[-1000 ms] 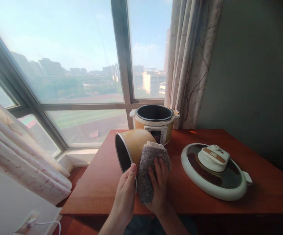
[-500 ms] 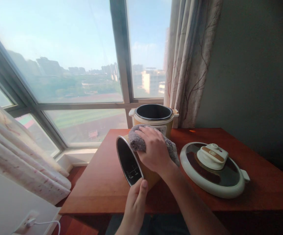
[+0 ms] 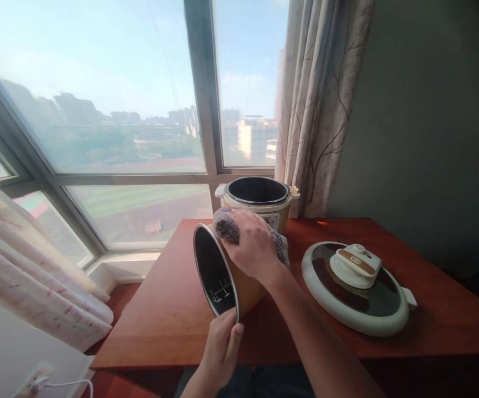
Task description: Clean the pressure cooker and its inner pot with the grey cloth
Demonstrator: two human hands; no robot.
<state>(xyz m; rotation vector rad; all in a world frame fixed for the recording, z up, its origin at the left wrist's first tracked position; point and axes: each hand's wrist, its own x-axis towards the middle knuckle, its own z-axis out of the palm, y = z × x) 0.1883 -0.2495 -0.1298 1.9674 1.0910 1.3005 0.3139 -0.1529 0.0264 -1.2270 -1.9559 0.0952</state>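
Note:
A yellow inner pot (image 3: 239, 287) lies tilted on its side over the red-brown table (image 3: 168, 326), its dark opening facing left. My left hand (image 3: 220, 348) grips the lower rim of the pot. My right hand (image 3: 252, 247) presses a grey fuzzy cloth (image 3: 226, 225) on the top of the pot's outer wall. Behind the pot stands the yellow and white cooker base (image 3: 259, 200), open at the top.
The cooker's round white lid (image 3: 357, 287) lies flat on the table to the right. Patterned curtains (image 3: 317, 105) hang behind it, another curtain (image 3: 27, 276) at lower left. A large window (image 3: 98, 110) fills the back. A wall socket with a cable (image 3: 36, 381) is at bottom left.
My right hand has carried the cloth from the near side of the pot up onto its top. The pot has turned so that its opening faces me more. My left hand slid lower on the rim.

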